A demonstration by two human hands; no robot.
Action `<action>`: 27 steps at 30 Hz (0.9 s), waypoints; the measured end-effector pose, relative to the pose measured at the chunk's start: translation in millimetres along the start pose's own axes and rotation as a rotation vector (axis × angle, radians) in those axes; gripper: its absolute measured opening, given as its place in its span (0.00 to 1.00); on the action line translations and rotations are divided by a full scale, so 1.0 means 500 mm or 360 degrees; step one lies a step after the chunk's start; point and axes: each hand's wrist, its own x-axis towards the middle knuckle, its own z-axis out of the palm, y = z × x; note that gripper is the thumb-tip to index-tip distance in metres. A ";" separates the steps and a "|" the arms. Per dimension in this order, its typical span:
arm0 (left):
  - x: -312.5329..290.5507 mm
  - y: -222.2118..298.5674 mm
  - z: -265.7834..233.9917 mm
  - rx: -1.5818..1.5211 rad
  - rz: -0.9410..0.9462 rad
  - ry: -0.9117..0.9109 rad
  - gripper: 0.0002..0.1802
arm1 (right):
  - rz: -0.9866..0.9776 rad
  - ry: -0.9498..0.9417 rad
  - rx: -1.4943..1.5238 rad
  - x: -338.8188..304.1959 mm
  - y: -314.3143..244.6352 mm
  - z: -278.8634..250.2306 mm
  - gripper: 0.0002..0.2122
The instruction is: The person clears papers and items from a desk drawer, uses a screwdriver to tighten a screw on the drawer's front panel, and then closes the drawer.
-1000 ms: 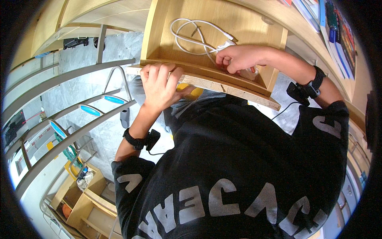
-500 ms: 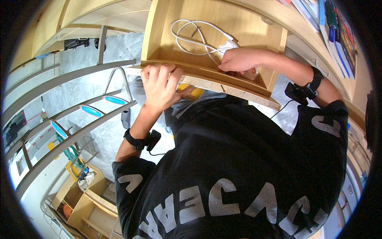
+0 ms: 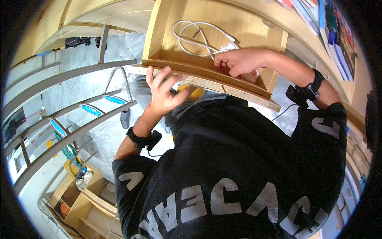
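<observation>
A pulled-out wooden drawer stands before me, with a coiled white cable lying on its bottom. My right hand reaches into the drawer's front right part, its fingers curled down near the front wall; what they hold, if anything, is hidden. Just behind that hand shows a crumpled white thing, touching the cable. A small pale, reddish object sits under my right hand's edge, mostly covered. At the drawer's front edge, toward its left end, my left hand is open with fingers spread, holding nothing.
Grey metal rails with blue-topped steps run along the left. Books stand on a shelf at the upper right. A wooden cabinet with things in it is at the lower left. Beneath lies a grey tiled floor.
My left hand has loosened from the drawer's front edge and its fingers have spread. My right hand has shifted slightly left, its fingers differently curled, while staying inside the drawer.
</observation>
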 end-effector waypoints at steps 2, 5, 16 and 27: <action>0.006 0.008 0.000 0.0071 0.0217 0.0044 0.19 | 0.0060 0.0041 0.0115 -0.001 -0.001 -0.011 0.11; -0.003 0.009 0.000 0.0143 0.0187 -0.0013 0.15 | 0.0547 -0.0198 -0.0018 0.002 -0.057 -0.038 0.11; 0.007 0.019 0.000 0.0215 0.0106 -0.0190 0.08 | 0.0487 -0.0258 0.0146 -0.005 -0.012 -0.039 0.10; 0.015 0.031 0.000 0.0169 0.0018 -0.0157 0.09 | 0.0340 -0.0104 0.0019 -0.001 -0.028 -0.033 0.08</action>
